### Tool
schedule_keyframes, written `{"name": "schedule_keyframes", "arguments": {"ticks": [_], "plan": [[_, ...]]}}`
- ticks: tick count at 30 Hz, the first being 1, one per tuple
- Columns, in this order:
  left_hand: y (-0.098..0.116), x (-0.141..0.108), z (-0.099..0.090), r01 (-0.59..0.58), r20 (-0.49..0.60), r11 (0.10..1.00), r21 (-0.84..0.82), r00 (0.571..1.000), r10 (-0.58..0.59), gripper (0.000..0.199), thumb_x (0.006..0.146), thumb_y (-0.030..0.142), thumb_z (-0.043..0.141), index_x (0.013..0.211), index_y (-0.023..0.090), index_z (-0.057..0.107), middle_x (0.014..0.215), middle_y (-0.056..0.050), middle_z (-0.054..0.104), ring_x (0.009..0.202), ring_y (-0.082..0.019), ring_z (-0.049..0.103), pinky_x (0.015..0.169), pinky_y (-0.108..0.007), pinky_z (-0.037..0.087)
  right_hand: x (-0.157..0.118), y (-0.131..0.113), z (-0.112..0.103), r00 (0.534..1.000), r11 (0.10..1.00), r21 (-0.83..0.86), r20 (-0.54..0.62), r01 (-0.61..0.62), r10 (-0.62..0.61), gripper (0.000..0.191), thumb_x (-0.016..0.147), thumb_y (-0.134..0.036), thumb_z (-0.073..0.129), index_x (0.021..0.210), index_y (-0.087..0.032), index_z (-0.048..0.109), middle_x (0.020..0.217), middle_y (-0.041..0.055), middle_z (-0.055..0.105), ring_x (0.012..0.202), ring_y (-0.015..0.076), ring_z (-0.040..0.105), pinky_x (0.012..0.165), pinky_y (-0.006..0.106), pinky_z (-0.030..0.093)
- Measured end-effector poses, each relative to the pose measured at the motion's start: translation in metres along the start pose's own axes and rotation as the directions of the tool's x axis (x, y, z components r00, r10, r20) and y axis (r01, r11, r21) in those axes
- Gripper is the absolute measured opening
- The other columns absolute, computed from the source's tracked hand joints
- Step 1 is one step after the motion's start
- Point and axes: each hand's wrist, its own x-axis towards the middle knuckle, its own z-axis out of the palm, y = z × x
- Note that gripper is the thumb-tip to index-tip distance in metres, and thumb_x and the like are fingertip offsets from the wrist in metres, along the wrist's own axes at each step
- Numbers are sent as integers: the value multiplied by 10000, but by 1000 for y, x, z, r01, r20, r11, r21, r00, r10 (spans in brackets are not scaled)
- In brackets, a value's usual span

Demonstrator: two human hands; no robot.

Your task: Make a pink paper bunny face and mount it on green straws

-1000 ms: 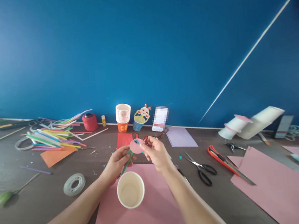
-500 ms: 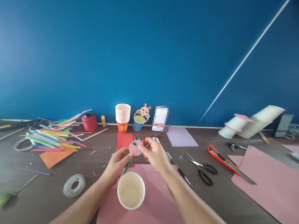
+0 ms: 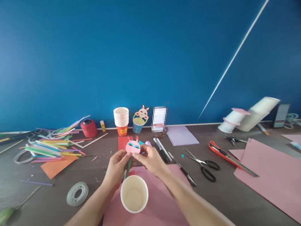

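Between both hands is a pink paper rabbit face (image 3: pixel 133 147) with two ears and blue eye pieces. My left hand (image 3: pixel 118 165) pinches its left edge, and my right hand (image 3: pixel 150 158) pinches its lower right edge. A white paper cup (image 3: pixel 134 194) stands just nearer to me, its opening facing up, on pink paper (image 3: pixel 165 211). Green strips (image 3: pixel 128 167) show behind the cup, below the face; where they end is hidden. Beyond the hands, a blue cup (image 3: pixel 138 125) carries a finished-looking paper rabbit face (image 3: pixel 143 113).
Scissors (image 3: pixel 204 164), a red utility knife (image 3: pixel 229 157) and pens (image 3: pixel 182 168) lie right. Left are a tape roll (image 3: pixel 77 194), colourful pipe cleaners (image 3: pixel 50 147) and red thread (image 3: pixel 89 128). Stacked paper cups (image 3: pixel 122 121) stand by the blue wall (image 3: pixel 134 50).
The pink face has turned so its ears and blue eye pieces show more fully. My right hand has shifted down to its lower edge. The view has moved slightly.
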Motion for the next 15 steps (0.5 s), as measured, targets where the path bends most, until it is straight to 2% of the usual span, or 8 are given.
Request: {"name": "schedule_keyframes", "arguments": {"ticks": [5, 11, 15], "plan": [[-2, 0, 1, -3, 8, 999, 35, 1000, 3, 288, 655, 368, 687, 841, 165, 604, 681, 0, 656, 559, -140, 623, 525, -224, 467, 2, 3, 1, 998, 997, -71, -65, 2, -6, 213, 750, -364, 541, 640, -188, 590, 433, -50, 437, 461, 119, 436, 473, 228, 362], [-5, 1, 0, 0, 20, 999, 53, 1000, -1, 287, 632, 342, 707, 835, 161, 614, 661, 10, 644, 529, -123, 605, 482, -203, 440, 4, 6, 1, 993, 993, -111, -101, 44, -55, 190, 747, -333, 541, 621, -194, 566, 450, -60, 449, 491, 119, 457, 636, 267, 411], [-4, 2, 0, 0, 30, 999, 39, 1000, -1, 309, 613, 310, 720, 860, 160, 610, 731, -12, 661, 544, -128, 606, 502, -219, 451, 3, 7, 4, 993, 995, -87, -104, 44, -53, 173, 747, -315, 533, 625, -194, 554, 456, -57, 466, 487, 121, 453, 620, 264, 411]]}}
